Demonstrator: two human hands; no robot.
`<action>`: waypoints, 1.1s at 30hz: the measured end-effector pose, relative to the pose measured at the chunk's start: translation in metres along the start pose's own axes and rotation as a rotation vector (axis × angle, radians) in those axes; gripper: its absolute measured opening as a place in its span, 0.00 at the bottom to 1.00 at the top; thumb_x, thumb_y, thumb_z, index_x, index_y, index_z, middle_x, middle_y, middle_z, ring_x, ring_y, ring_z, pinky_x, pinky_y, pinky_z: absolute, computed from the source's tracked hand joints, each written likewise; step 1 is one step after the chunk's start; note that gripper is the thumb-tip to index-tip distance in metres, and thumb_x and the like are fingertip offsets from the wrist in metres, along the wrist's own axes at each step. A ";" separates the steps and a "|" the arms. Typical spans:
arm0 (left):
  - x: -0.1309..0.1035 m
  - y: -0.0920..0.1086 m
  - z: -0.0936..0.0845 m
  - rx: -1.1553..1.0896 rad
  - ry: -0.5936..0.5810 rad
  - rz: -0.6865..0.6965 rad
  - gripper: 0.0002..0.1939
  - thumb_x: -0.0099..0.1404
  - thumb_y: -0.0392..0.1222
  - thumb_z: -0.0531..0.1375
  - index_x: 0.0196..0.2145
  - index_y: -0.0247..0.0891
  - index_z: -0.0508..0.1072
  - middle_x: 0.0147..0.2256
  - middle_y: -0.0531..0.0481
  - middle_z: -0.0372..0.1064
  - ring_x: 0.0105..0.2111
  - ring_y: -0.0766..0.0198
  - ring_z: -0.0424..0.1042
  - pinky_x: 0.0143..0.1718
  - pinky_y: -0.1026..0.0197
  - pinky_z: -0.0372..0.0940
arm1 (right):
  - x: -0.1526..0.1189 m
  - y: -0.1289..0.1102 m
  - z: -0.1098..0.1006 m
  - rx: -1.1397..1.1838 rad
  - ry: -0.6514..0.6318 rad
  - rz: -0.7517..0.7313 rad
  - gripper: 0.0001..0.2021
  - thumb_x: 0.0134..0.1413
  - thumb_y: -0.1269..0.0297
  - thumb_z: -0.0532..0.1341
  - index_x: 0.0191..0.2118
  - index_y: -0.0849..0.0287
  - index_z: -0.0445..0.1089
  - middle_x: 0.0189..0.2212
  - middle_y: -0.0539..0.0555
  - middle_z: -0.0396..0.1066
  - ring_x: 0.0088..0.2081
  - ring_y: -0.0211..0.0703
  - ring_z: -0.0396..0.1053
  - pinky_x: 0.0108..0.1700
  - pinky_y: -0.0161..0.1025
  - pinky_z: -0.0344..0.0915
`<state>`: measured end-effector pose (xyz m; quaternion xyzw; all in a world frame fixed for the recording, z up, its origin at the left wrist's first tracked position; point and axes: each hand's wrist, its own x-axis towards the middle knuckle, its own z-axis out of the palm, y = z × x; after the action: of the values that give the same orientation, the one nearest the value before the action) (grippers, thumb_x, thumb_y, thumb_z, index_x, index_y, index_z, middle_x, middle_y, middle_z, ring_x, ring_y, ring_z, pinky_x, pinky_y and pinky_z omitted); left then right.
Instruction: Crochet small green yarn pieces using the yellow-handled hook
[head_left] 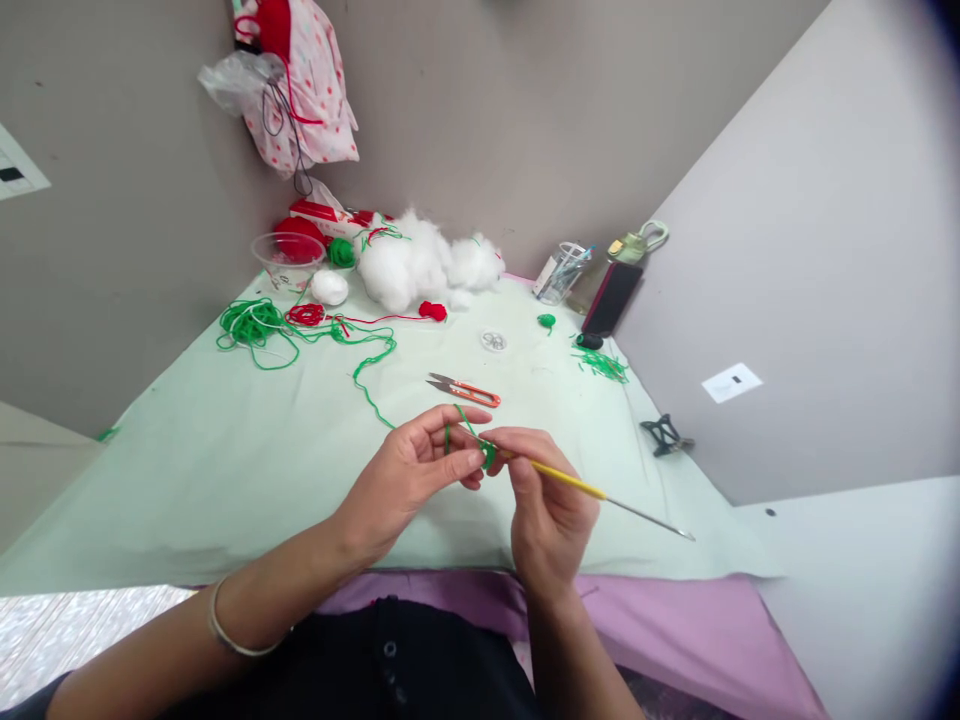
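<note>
My left hand (420, 465) pinches a small green crocheted piece (488, 456) between thumb and fingers, with green yarn looped over its raised index finger. My right hand (551, 500) is closed round a yellow-handled crochet hook (570, 481); its front tip is at the green piece, and its metal rear end points down to the right. From my left hand a strand of green yarn (367, 392) runs back to a loose green tangle (251, 322). Just beyond my fingers lie orange-handled thread snips (472, 392).
White stuffing (405, 262) sits at the back beside a plastic bowl (289, 262) and red yarn (306, 315). Back right are a clear cup (562, 275), a dark phone (613, 298), a bottle (630, 246) and green scraps (604, 365). A black stand (664, 436) is at the right edge.
</note>
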<state>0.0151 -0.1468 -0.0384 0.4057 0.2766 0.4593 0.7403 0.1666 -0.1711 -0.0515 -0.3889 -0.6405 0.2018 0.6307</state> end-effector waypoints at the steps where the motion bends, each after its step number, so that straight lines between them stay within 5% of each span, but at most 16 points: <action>1: 0.000 -0.002 0.001 0.001 0.018 0.012 0.15 0.63 0.40 0.71 0.48 0.39 0.78 0.33 0.54 0.75 0.32 0.69 0.73 0.39 0.65 0.67 | -0.002 0.001 0.001 -0.042 0.004 -0.027 0.13 0.68 0.73 0.58 0.48 0.51 0.78 0.39 0.54 0.79 0.41 0.44 0.77 0.40 0.42 0.77; 7: 0.001 -0.008 0.005 -0.185 0.096 -0.061 0.21 0.60 0.42 0.73 0.50 0.38 0.79 0.32 0.53 0.75 0.33 0.68 0.73 0.41 0.65 0.68 | -0.015 0.009 0.004 -0.450 0.023 -0.366 0.23 0.61 0.79 0.64 0.57 0.47 0.76 0.49 0.57 0.76 0.46 0.47 0.76 0.41 0.43 0.77; 11: 0.003 -0.005 0.000 -0.285 0.056 -0.201 0.18 0.60 0.39 0.73 0.48 0.36 0.82 0.33 0.52 0.73 0.31 0.72 0.71 0.37 0.68 0.68 | -0.008 0.006 -0.002 -0.177 0.090 -0.131 0.15 0.66 0.75 0.60 0.49 0.50 0.78 0.41 0.54 0.77 0.39 0.42 0.76 0.39 0.41 0.74; 15: 0.004 0.001 -0.003 -0.205 0.072 -0.129 0.14 0.60 0.38 0.72 0.44 0.37 0.84 0.32 0.54 0.71 0.31 0.72 0.70 0.37 0.68 0.67 | 0.001 0.002 -0.007 0.198 0.164 0.173 0.11 0.70 0.67 0.58 0.42 0.52 0.78 0.35 0.51 0.76 0.28 0.36 0.71 0.32 0.38 0.70; 19: 0.001 0.003 0.001 -0.093 0.019 -0.067 0.16 0.62 0.38 0.71 0.48 0.42 0.82 0.30 0.55 0.70 0.32 0.69 0.72 0.40 0.65 0.66 | 0.002 0.004 -0.004 0.232 0.034 0.193 0.08 0.68 0.65 0.61 0.43 0.52 0.80 0.38 0.52 0.78 0.33 0.38 0.73 0.36 0.38 0.71; 25: -0.001 0.003 -0.002 -0.067 0.007 -0.087 0.11 0.64 0.40 0.69 0.45 0.43 0.83 0.38 0.52 0.74 0.34 0.68 0.72 0.41 0.64 0.67 | 0.002 0.002 -0.008 0.320 0.026 0.255 0.11 0.72 0.64 0.55 0.42 0.53 0.76 0.36 0.51 0.80 0.30 0.37 0.76 0.33 0.38 0.74; 28: -0.001 0.003 -0.003 -0.023 0.046 -0.047 0.11 0.64 0.40 0.69 0.46 0.42 0.82 0.37 0.53 0.74 0.34 0.69 0.72 0.39 0.65 0.67 | -0.002 0.000 -0.010 0.083 0.023 0.113 0.12 0.72 0.68 0.53 0.45 0.53 0.75 0.37 0.52 0.80 0.31 0.38 0.77 0.35 0.39 0.76; 33: -0.001 -0.001 0.001 -0.091 0.104 -0.035 0.20 0.61 0.41 0.72 0.51 0.41 0.79 0.32 0.55 0.74 0.32 0.69 0.74 0.40 0.65 0.68 | -0.014 0.008 -0.004 -0.447 -0.065 -0.372 0.20 0.63 0.77 0.61 0.56 0.50 0.75 0.46 0.56 0.79 0.44 0.46 0.79 0.41 0.42 0.77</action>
<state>0.0165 -0.1481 -0.0387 0.3422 0.3005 0.4787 0.7506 0.1705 -0.1778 -0.0665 -0.3873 -0.7494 -0.0512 0.5346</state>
